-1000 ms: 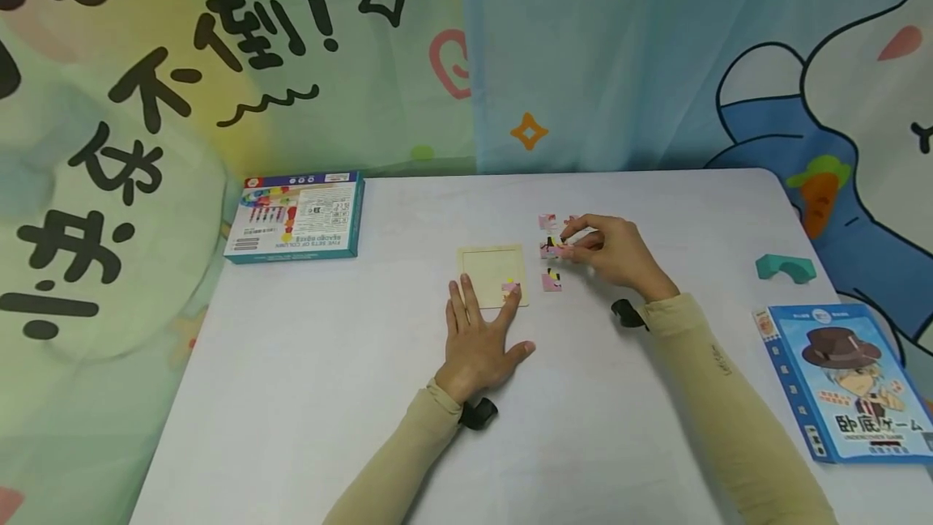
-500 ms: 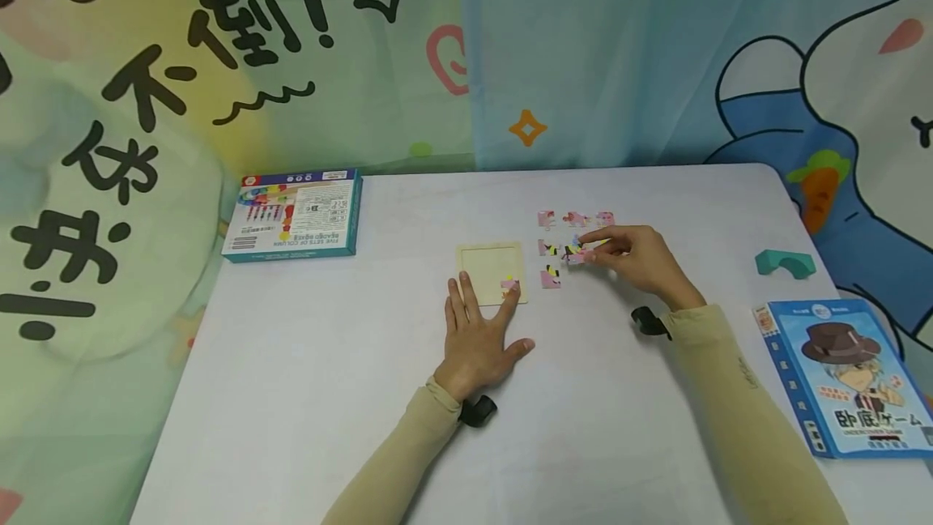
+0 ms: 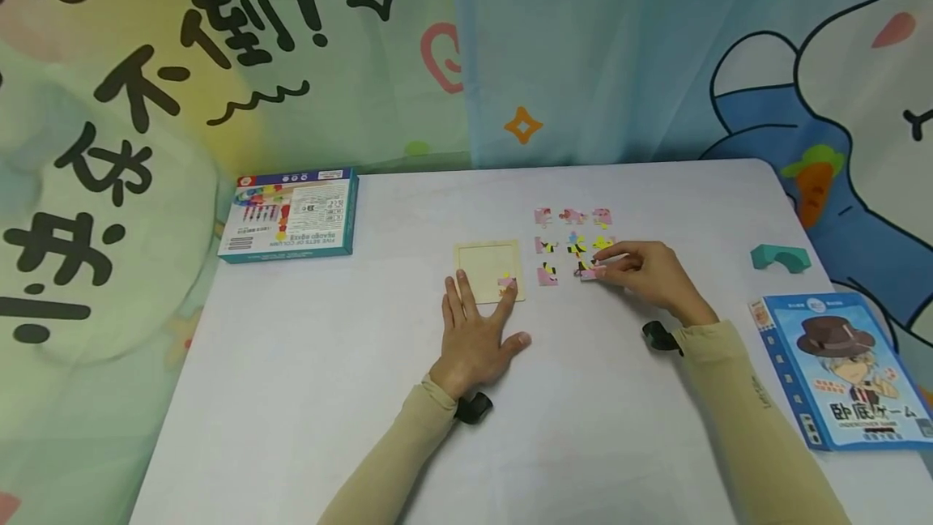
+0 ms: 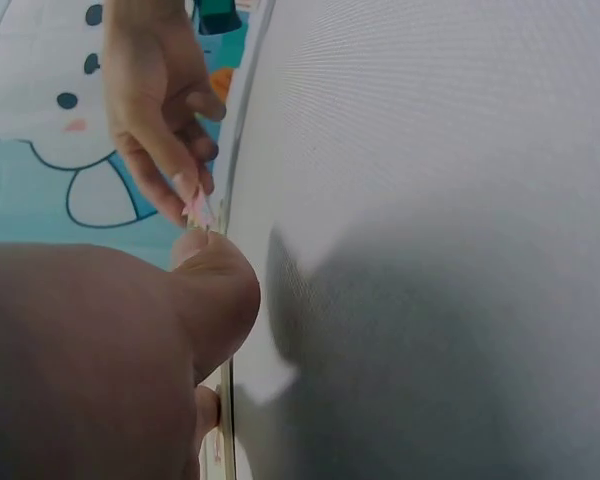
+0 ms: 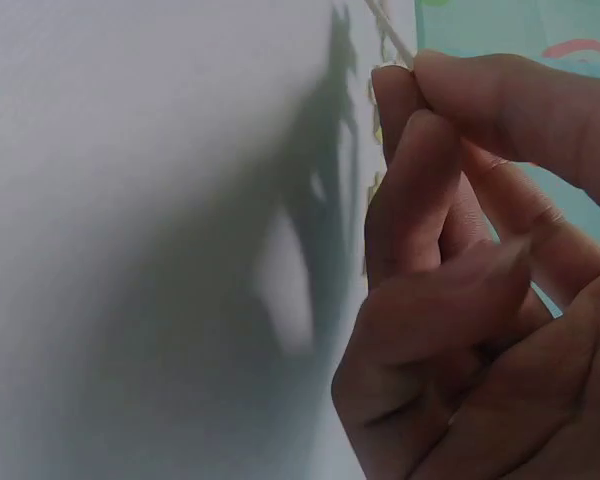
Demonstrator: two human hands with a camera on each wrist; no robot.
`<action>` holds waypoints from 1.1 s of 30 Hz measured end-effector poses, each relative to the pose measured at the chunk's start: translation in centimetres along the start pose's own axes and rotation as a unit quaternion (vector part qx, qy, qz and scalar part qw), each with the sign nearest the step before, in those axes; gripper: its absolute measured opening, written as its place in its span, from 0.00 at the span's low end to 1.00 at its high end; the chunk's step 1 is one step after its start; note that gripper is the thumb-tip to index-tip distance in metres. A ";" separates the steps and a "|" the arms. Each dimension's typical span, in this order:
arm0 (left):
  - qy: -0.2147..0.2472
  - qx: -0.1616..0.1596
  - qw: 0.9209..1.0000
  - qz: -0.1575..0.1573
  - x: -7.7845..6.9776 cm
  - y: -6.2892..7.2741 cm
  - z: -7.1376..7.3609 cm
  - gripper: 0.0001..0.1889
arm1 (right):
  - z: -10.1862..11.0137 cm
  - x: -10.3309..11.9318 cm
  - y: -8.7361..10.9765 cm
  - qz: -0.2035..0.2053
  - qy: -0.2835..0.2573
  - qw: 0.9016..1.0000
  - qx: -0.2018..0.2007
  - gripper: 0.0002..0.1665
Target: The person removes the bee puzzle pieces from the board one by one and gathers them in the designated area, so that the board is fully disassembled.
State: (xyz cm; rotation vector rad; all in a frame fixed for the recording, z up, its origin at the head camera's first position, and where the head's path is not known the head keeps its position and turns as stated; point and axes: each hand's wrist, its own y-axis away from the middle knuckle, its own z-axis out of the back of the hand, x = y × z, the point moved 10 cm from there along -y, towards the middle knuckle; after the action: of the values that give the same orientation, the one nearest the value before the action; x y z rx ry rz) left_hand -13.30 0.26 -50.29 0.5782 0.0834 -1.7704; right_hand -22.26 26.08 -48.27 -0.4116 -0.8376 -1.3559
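In the head view, my left hand (image 3: 472,339) lies with fingers spread across the lower edge of a square cream puzzle tray (image 3: 481,262). Its index finger touches a pink and yellow puzzle piece (image 3: 504,283) in the tray's lower right corner. My right hand (image 3: 649,275) pinches another pink puzzle piece (image 3: 594,274) between thumb and fingertips, tilted above the table. From the right wrist, only that piece's thin edge (image 5: 388,30) shows at the fingertips. Loose puzzle pieces (image 3: 572,216) lie in rough rows right of the tray; the right fingers partly cover some.
A teal-edged box (image 3: 287,215) lies at the back left of the white table (image 3: 306,395). To the right are a green arch-shaped block (image 3: 781,258) and a blue box (image 3: 849,371) with a hat-wearing cartoon figure. A printed curtain (image 3: 583,47) hangs behind the table.
My right hand has moved right and slightly toward me with the pinched puzzle piece, uncovering more loose pieces. My left hand stays on the tray. The head view has shifted slightly.
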 end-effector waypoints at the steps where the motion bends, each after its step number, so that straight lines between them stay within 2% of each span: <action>1: -0.001 -0.002 1.000 0.000 0.0 0.0 0.1 0.40 | 0.0 -0.1 0.0 0.001 0.002 1.000 0.001 0.18; 8: -0.004 -0.003 1.000 -0.003 0.0 0.0 0.3 0.39 | -0.5 -0.2 -0.2 0.026 0.036 0.999 -0.002 0.17; 15: 0.000 -0.006 1.000 -0.008 -0.2 0.0 0.6 0.38 | -0.6 0.7 -0.3 0.062 0.065 0.996 -0.013 0.14; 33: -0.006 -0.001 1.000 -0.014 -0.1 0.1 0.6 0.37 | -1.3 0.2 -0.4 0.057 0.051 0.997 0.009 0.19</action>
State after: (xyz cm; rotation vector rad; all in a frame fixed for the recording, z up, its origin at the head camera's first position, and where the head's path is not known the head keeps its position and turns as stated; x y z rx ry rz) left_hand -13.36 0.15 -49.71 0.5674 0.0868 -1.8006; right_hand -22.25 24.98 -49.09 -0.3683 -0.7311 -1.2525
